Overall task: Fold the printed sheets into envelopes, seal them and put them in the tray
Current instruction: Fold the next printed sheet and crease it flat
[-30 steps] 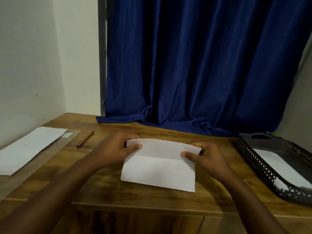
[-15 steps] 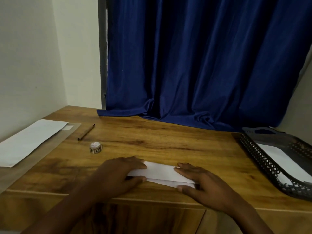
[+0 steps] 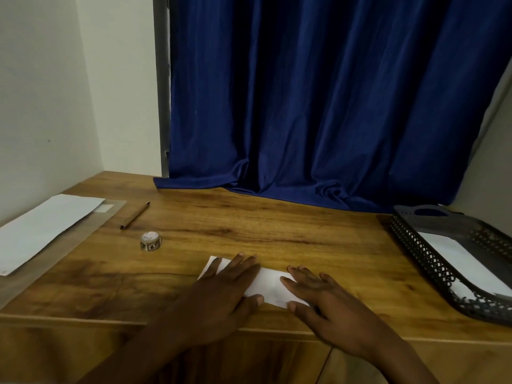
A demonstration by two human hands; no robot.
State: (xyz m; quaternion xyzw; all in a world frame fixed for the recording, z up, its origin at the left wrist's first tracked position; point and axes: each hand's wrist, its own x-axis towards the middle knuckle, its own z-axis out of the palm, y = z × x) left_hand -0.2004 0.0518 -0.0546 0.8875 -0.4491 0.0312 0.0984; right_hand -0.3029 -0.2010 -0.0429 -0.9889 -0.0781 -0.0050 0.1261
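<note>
Dark blue curtain hangs behind a wooden desk, and near its front edge, at about six o'clock, lies the folded sheet, flat under both hands. Left hand and right hand press it with straight, spread fingers, gripping nothing; at three o'clock the black mesh tray holds white paper, while at nine to ten o'clock lie white sheets, a pen and a small tape roll
</note>
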